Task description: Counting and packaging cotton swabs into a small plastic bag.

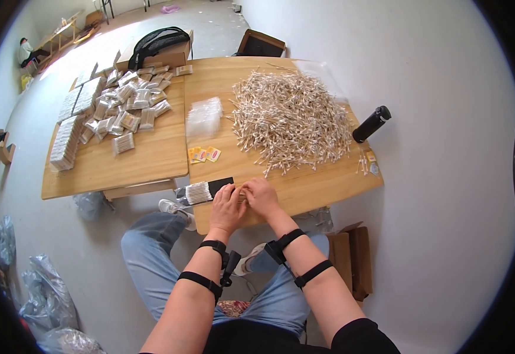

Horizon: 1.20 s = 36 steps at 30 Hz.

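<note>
Both hands meet at the front edge of the wooden table [293, 192]. My left hand [228, 207] curves its fingers against a small bundle of cotton swabs [243, 197], whose thin sticks show between the hands. From the other side my right hand [261, 197] closes on the same bundle, and its fingertips partly hide it. Just left of my hands lies a flat black piece [221, 185]. Beside that is an even row of white-tipped swabs [198, 193] with clear plastic around it. Beyond the hands spreads a large loose heap of cotton swabs [293, 118].
Clear empty bags [204, 117] and yellow-and-white cards [205, 154] lie left of the heap. Filled swab packets [130, 100] and stacked packs [66, 143] cover the left tabletop. A black bottle [372, 124] stands at right. A cardboard box [360, 259] sits beneath the right side.
</note>
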### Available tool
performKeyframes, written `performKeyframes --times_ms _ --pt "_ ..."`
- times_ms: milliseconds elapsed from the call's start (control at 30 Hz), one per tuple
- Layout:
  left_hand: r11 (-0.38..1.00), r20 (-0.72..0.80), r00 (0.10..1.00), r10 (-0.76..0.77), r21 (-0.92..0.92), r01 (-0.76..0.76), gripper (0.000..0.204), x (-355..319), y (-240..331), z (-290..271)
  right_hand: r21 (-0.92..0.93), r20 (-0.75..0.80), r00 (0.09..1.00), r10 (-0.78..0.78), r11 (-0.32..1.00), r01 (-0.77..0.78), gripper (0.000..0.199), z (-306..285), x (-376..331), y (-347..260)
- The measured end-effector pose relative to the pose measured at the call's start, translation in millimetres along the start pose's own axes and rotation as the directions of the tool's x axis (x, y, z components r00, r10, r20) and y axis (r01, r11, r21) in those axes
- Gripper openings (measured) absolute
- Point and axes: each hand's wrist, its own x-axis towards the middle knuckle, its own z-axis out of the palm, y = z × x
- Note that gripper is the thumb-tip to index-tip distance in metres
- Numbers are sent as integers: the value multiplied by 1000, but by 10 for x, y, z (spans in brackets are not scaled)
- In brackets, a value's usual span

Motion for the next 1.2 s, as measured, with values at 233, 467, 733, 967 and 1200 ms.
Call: performKeyframes --times_ms 233,467,733,967,1200 --pt "999 47 999 27 37 -28 36 17 5 -49 -75 -152 948 280 953 -294 18 -282 -141 312" --pt "999 27 999 20 -34 -19 24 7 -32 -38 -9 9 976 218 976 -218 20 -338 -269 207" --pt "998 33 999 1 -57 1 27 34 -5 -57 -164 -39 978 207 964 -210 12 -275 -235 291" --pt "999 -32 999 41 0 -41 35 33 12 -16 6 29 990 141 990 -141 12 5 8 158" --pt "999 -10 999 32 -41 -32 25 35 18 -65 -252 -183 978 104 956 -149 15 -122 129 393"
